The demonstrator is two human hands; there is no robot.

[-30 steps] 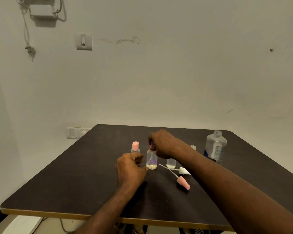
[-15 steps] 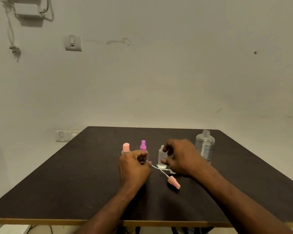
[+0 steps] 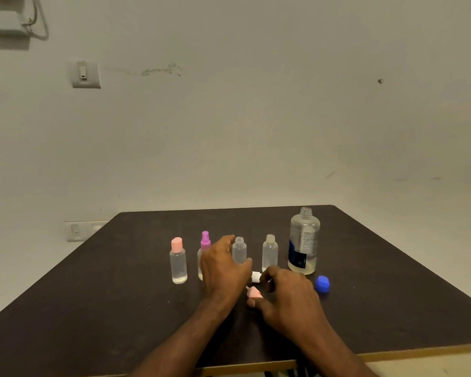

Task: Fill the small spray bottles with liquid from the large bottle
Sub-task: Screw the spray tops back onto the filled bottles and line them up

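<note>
Several small clear bottles stand in a row on the dark table (image 3: 120,281). The leftmost has a pink cap (image 3: 178,263), and the purple spray bottle (image 3: 205,239) is half hidden behind my left hand (image 3: 223,268). That hand curls around the lower part of an uncapped small bottle (image 3: 239,248). Another uncapped small bottle (image 3: 270,253) stands next to the large uncapped bottle (image 3: 303,240), which holds a little liquid. My right hand (image 3: 286,295) hovers with its fingers apart. Its thumb and fingers straddle the pink spray head (image 3: 254,292) lying on the table, just below the white spray head (image 3: 255,277).
A blue cap (image 3: 322,283) lies on the table just right of my right hand, in front of the large bottle. The table's front edge (image 3: 392,352) runs close under my forearms. A bare wall with switches stands behind the table.
My right hand has left the uncapped bottle and dropped toward the loose spray heads. My left hand has shifted from the purple bottle to the uncapped one. The camera has moved in closer.
</note>
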